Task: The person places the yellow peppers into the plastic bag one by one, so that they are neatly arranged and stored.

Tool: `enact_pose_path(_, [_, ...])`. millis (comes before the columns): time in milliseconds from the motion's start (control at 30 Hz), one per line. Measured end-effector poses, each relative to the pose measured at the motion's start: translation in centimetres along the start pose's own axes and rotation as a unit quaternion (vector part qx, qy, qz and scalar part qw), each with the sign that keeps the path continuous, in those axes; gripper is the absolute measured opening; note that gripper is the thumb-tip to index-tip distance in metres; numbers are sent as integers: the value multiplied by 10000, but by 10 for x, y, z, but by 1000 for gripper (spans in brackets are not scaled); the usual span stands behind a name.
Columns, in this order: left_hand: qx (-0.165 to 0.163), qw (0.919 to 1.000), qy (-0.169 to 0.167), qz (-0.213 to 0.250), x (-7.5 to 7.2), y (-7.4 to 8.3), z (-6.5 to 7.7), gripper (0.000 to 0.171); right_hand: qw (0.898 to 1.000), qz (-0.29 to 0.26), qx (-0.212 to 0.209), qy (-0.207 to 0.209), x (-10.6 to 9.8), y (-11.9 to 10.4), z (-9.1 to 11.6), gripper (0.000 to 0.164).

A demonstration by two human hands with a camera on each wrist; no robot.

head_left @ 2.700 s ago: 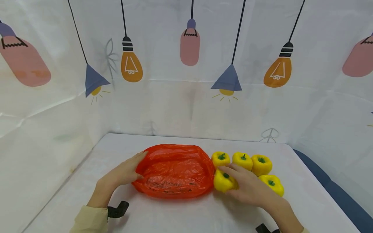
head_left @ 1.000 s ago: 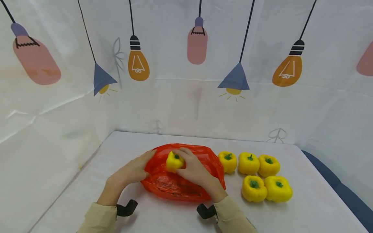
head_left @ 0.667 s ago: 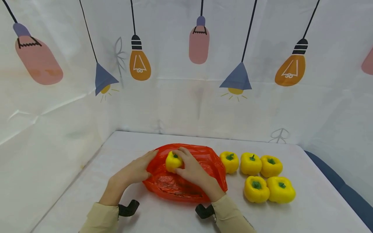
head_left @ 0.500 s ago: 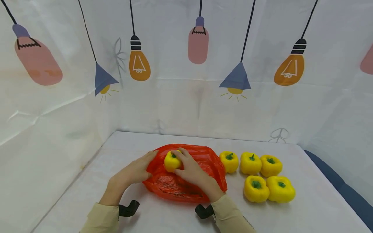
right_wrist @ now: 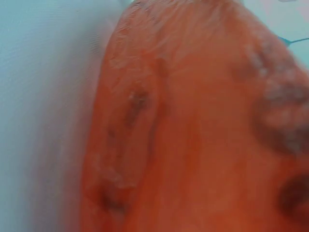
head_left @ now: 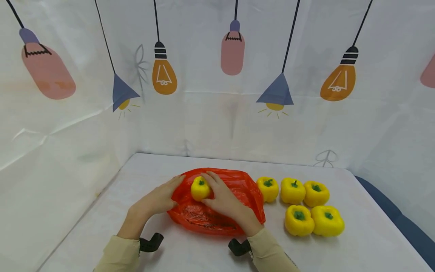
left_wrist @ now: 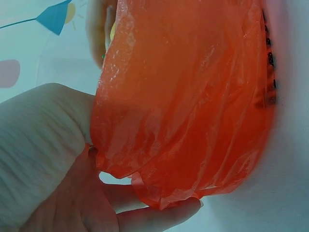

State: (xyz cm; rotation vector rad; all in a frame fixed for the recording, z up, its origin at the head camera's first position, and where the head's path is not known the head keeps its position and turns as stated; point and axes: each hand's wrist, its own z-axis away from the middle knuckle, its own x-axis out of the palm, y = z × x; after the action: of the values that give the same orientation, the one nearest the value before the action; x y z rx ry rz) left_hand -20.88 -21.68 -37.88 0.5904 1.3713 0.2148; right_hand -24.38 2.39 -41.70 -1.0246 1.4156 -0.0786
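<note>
In the head view a red plastic bag (head_left: 217,221) lies spread on the white table. At its left rim my left hand (head_left: 158,196) grips the plastic between thumb and fingers; the left wrist view shows fingertips (left_wrist: 164,215) under the bag's edge. One small yellow bell pepper (head_left: 200,189) with a green stem stands within the bag's outline. Just right of this pepper is my right hand (head_left: 224,196), its thumb and fingers spread and no longer wrapped round it. Red plastic (right_wrist: 212,125) fills the right wrist view, blurred; no fingers show there.
Several yellow bell peppers (head_left: 299,221) stand in two rows right of the bag, the nearest one (head_left: 267,189) close against its edge. A white sheet (head_left: 204,124) printed with lamps hangs behind the table (head_left: 190,253). Something dark blue (head_left: 384,204) stands beyond the right table edge.
My right hand has carried a pepper left from the table group to the bag. In the last half second its fingers loosen, leaving the pepper slightly left of them. The left hand keeps its hold.
</note>
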Motion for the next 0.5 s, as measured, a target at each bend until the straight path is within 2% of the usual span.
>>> enact_pose_path(300, [-6, 10000, -7, -75, 2, -1, -2, 81, 9998, 174, -2, -45, -16, -4, 9, 82])
enact_pose_path(500, [27, 10000, 26, -75, 1, -2, -1, 81, 9993, 350, 44, -109, -35, 0, 23, 80])
